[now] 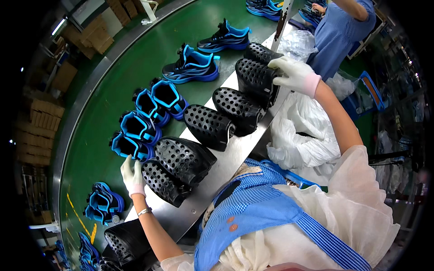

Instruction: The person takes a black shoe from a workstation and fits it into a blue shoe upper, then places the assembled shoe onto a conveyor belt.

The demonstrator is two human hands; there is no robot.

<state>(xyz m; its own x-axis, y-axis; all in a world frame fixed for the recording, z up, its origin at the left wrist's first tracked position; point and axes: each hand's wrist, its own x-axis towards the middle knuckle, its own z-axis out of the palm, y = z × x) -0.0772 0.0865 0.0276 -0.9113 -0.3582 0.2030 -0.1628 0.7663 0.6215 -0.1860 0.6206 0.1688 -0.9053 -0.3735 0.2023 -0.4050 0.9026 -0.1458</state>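
- The left hand (132,175), in a white glove, is laid with fingers spread on a black perforated shoe mould (163,181) at the near end of the steel tabletop (235,151); nothing is clamped in it
- The right hand (294,74), also gloved in white, is stretched far forward and closed over the top edge of another black perforated mould (255,79) at the far end of the row
- Between the two hands, further black moulds (208,126) are lined up along the tabletop, each touching or just beside the next; what lies inside them cannot be told
- Blue and black sneakers (192,65) are carried on the green conveyor belt (113,90) to the left, some on their soles, others (138,128) turned with their openings toward the camera
- Crumpled white plastic bags (300,140) are heaped at the right of the tabletop
- A person in a blue shirt (337,31) is seen at the top right
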